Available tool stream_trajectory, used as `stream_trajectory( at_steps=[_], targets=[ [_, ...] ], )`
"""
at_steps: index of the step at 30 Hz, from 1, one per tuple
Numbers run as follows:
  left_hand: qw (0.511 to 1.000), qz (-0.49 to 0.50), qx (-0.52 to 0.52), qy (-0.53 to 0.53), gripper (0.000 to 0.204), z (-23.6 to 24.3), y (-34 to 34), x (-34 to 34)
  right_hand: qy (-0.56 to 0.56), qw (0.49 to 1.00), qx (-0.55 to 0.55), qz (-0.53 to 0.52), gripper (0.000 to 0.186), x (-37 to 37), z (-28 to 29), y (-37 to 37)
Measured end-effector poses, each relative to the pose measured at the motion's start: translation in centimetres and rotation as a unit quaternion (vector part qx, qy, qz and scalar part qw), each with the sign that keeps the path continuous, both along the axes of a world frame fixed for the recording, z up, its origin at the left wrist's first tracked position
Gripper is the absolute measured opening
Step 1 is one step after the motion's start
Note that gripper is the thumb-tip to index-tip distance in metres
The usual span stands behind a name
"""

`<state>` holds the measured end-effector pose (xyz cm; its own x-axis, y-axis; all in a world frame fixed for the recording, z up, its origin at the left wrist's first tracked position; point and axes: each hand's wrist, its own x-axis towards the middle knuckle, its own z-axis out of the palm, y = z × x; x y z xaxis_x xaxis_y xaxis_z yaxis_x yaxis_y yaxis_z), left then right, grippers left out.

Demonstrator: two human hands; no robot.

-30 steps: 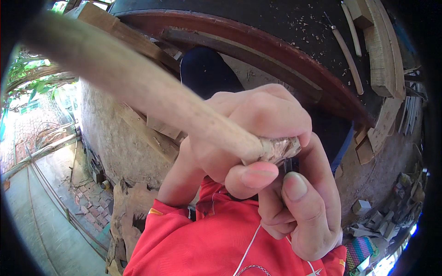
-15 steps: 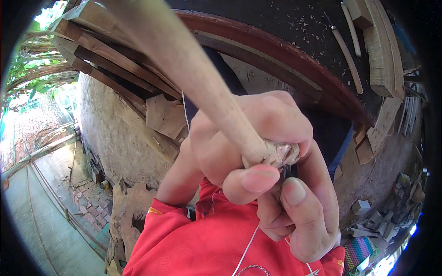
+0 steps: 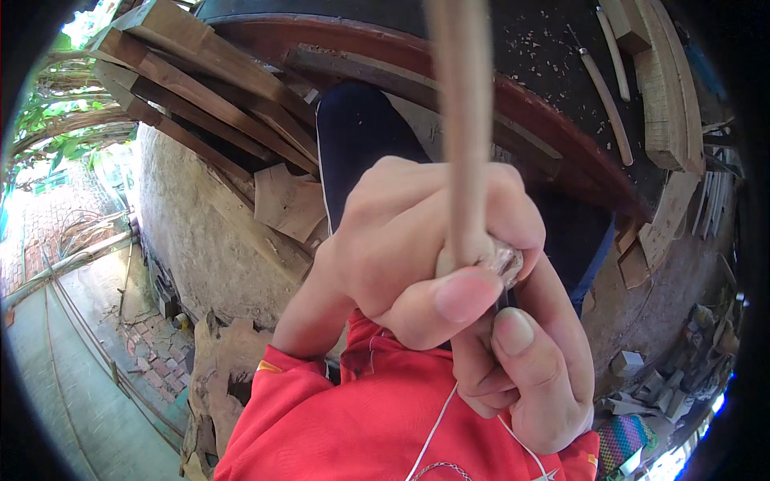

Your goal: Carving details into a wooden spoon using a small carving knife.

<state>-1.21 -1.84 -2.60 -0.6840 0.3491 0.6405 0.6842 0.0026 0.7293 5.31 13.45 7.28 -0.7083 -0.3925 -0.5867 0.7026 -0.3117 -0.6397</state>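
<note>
One wooden stick (image 3: pixel 468 136), long axis toward the view's top

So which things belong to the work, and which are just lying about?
In use:
wooden stick, in the left hand
thin dark piece, kind unclear, pinched by the right hand

Seemingly lying about:
wooden-handled tool on the dark tabletop
sawn timber beams
multicoloured woven item

A dark table (image 3: pixel 369 11) bears shavings (image 3: pixel 531 38), a wooden-handled tool (image 3: pixel 604 99), a slim stick (image 3: pixel 614 54) and wood blocks (image 3: pixel 666 112).

Blurred stick (image 3: pixel 467 136) bars middle; probably room between it and wooden-handled tool (image 3: pixel 605 99)
</note>
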Motion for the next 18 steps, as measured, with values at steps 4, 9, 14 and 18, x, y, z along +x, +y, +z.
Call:
stream_trajectory(
  at_steps=[4,9,14,18],
  targets=[
    [1.0,0.016,0.003,-0.003,0.065,-0.2,0.4,0.2,0.007,1.0,-0.016,0.004,0.062,0.0,0.4,0.0],
    [0.999,0.034,0.003,-0.009,0.066,-0.2,0.6,0.1,-0.01,1.0,0.018,0.003,0.064,-0.3,1.0,0.1],
    [0.997,0.063,-0.008,-0.031,0.066,1.1,0.5,0.1,-0.023,1.0,0.0,0.021,0.065,-0.7,0.7,0.4],
    [0.993,0.096,-0.016,-0.067,0.066,2.3,0.4,0.4,-0.002,1.0,0.026,-0.008,0.066,-0.6,0.6,0.1]
  ],
)
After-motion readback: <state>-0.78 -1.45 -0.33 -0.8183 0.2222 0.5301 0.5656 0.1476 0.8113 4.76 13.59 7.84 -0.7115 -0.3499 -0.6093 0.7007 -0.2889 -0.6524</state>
